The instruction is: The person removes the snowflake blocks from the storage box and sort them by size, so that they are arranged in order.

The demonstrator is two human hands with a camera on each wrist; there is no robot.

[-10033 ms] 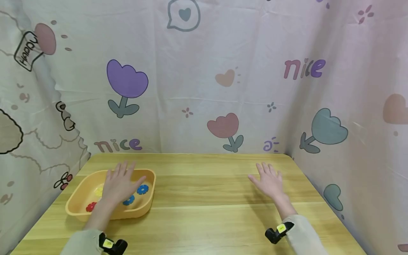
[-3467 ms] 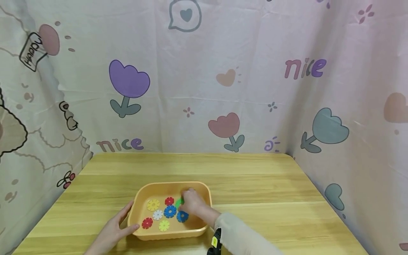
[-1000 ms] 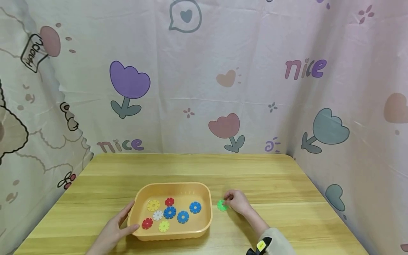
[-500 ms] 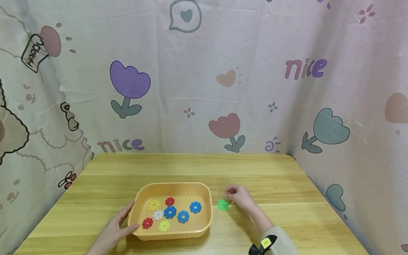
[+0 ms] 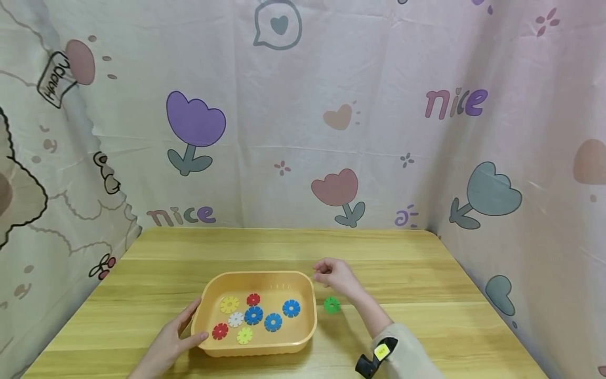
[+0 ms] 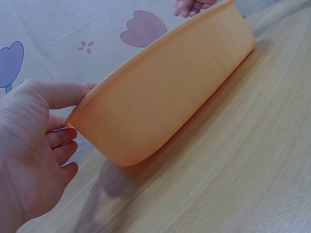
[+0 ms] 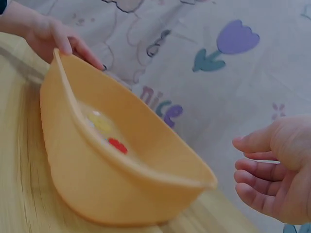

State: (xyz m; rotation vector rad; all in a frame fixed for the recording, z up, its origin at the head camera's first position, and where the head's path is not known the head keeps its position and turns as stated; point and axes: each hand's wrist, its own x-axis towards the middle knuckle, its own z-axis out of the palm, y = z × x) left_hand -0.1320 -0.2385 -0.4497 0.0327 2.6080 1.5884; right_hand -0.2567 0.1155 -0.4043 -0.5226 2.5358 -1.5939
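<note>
A yellow-orange plastic basin (image 5: 255,349) stands on the table, with several notched snowflake discs lying flat in it: blue, red, yellow and one white disc (image 5: 235,319). My left hand (image 5: 169,338) holds the basin's left end, thumb over the rim and fingers along the outside, as the left wrist view also shows of the basin wall (image 6: 160,92). To the right of the basin a green snowflake disc (image 5: 332,305) lies on the table. My right hand (image 5: 337,277) hovers near the basin's far right corner, fingers loosely bent with nothing between them.
The light wooden table (image 5: 402,316) reaches back to a printed curtain (image 5: 284,116). A black wrist camera (image 5: 376,359) sits on the right sleeve. In the right wrist view a red disc (image 7: 117,145) shows inside the basin.
The basin was drawn to the middle earlier. My right hand took the green disc out, set it down on the right, let go, and has since moved left and away towards the basin.
</note>
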